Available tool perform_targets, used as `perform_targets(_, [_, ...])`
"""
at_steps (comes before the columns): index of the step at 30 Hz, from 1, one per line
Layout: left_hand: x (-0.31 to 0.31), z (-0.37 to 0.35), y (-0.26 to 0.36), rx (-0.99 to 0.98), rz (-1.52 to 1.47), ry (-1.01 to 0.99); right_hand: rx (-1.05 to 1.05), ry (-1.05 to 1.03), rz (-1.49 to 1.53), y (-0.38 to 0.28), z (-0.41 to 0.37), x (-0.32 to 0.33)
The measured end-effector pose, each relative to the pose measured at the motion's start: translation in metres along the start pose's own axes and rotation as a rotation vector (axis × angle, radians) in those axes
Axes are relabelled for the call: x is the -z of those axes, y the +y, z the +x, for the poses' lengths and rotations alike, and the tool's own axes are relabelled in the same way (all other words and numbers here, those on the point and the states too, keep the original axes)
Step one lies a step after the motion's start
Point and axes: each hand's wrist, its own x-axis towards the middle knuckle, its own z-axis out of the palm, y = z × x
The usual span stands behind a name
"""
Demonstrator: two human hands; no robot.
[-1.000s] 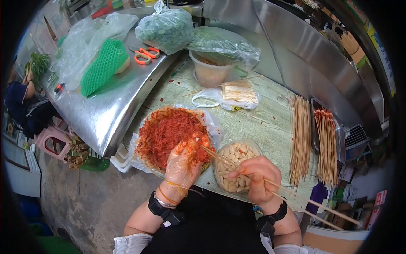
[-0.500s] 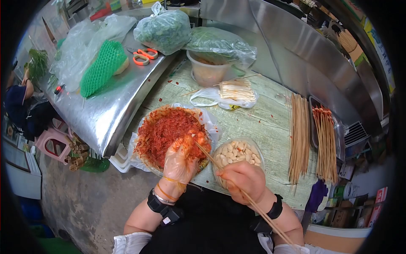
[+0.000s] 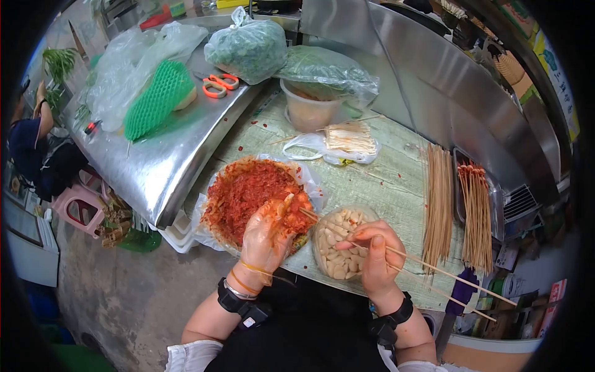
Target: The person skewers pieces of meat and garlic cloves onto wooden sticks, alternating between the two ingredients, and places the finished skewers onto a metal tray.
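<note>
My left hand [image 3: 268, 239], in a clear plastic glove, is closed around red-coated food at the right edge of a bowl of chopped red chili mixture [image 3: 245, 195]. Just right of it, my right hand [image 3: 379, 253] is bare and grips thin wooden skewers [image 3: 443, 273]. Two long skewer ends spread out toward the lower right, while the other ends reach the food in my left hand. Under the skewers stands a clear tub of pale oval pieces [image 3: 338, 263]. The exact kind of the food in my left fingers is hidden by the red coating.
Bundled bare skewers [image 3: 437, 204] lie at the right, beside a metal tray [image 3: 460, 204] with red-tipped skewers [image 3: 476, 217]. Behind are thin white sticks [image 3: 350, 137], a plastic tub [image 3: 307, 111] and bagged greens [image 3: 245, 46]. Orange-handled scissors [image 3: 220, 85] lie on the steel counter [image 3: 164, 167]. Another person [image 3: 31, 136] is at far left.
My right hand has moved slightly right and turned, and the skewers now fan out to the right instead of toward my forearm. My left hand has tilted up a little, still at the bowl.
</note>
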Motion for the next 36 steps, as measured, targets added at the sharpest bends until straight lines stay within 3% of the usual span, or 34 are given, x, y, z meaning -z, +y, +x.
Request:
perform_targets(8, [0.007,0.002,-0.003,-0.009,0.051,0.005,0.074,-0.066,-0.107,0.0,0.002,0.004])
perform_targets(15, [0.016,0.004,-0.001,0.042,-0.053,-0.02,0.006,0.013,0.086,0.003,-0.001,0.005])
perform_targets(17, [0.015,0.004,0.0,0.085,-0.18,-0.107,0.003,0.015,0.106,0.004,-0.002,0.006])
perform_targets(20, [0.01,0.004,0.002,0.166,-0.274,-0.074,0.033,0.003,0.08,0.007,-0.004,0.008])
perform_targets(36, [0.005,0.002,0.004,0.196,-0.276,0.016,0.062,0.019,0.048,0.006,-0.004,0.007])
